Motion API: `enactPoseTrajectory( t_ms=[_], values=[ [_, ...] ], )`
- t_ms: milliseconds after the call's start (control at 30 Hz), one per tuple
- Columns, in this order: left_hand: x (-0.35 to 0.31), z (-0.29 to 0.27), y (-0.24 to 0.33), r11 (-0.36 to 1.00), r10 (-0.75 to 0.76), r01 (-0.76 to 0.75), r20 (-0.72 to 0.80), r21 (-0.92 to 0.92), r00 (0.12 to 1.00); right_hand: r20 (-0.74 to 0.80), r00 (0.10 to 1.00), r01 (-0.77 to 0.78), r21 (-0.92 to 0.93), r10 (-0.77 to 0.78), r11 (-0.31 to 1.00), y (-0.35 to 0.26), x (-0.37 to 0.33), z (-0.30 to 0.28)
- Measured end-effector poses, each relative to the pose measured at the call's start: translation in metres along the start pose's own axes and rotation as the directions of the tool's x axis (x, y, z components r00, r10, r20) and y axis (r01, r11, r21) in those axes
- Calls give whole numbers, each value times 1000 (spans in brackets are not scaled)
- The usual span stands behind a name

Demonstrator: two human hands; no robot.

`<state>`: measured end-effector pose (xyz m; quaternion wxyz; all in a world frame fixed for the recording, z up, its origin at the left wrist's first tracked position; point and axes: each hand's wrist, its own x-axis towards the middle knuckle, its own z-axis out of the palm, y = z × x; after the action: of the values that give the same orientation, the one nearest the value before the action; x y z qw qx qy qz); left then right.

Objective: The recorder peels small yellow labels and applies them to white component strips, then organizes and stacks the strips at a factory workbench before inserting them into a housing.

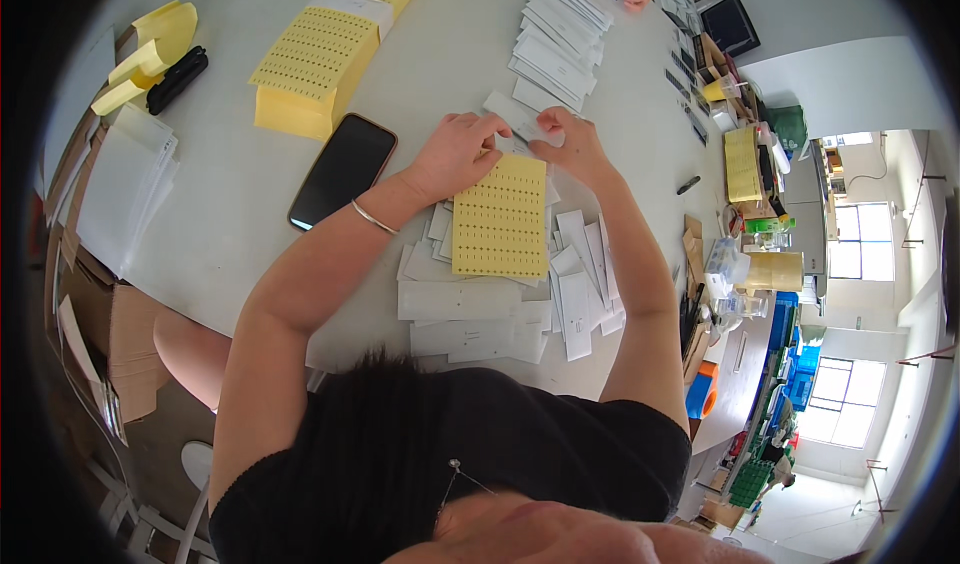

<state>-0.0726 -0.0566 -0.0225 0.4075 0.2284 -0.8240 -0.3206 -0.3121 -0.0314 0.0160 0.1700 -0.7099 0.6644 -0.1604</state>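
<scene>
The yellow sheet lies upon white slips, and at its eleven o'clock the left hand has its fingers bent narrowly near the top edge, but I cannot tell if they pinch anything. At its one o'clock the right hand has thumb and forefinger slightly apart at a pale paper, and its grip also I cannot tell. The dark phone rests at ten o'clock of the sheet.

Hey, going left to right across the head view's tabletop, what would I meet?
Long black object, black rectangular smartphone, yellow rectangular printed paper sheet, slim black pen.
</scene>
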Motion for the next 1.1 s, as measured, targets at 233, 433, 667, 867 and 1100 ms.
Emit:
enactPoseTrajectory(
  t_ms=[233, 433, 667, 867, 1100],
  values=[
    [1, 0, -2, 979, -188, 193, 69, -70, 980, 73, 996, 33, 293, -57, 956, -21, -13, -7],
    [0, 7, -8, 999, -44, 44, -26, -1, 999, -12, 939, 345, 67, -345, 936, -59, -17, 2],
    [0, 6, -7, 993, -115, 115, 19, -10, 993, -89, 822, 518, -293, -562, 804, -67, -21, 13],
    [-2, 6, -11, 994, -109, 109, 28, 12, 994, -315, 946, 141, 181, -78, 973, 3, 21, -19],
    [0, 8, -12, 996, -87, 86, 35, 26, 996, -217, 976, 7, 93, 14, 996, 49, 40, -9]
  ],
)
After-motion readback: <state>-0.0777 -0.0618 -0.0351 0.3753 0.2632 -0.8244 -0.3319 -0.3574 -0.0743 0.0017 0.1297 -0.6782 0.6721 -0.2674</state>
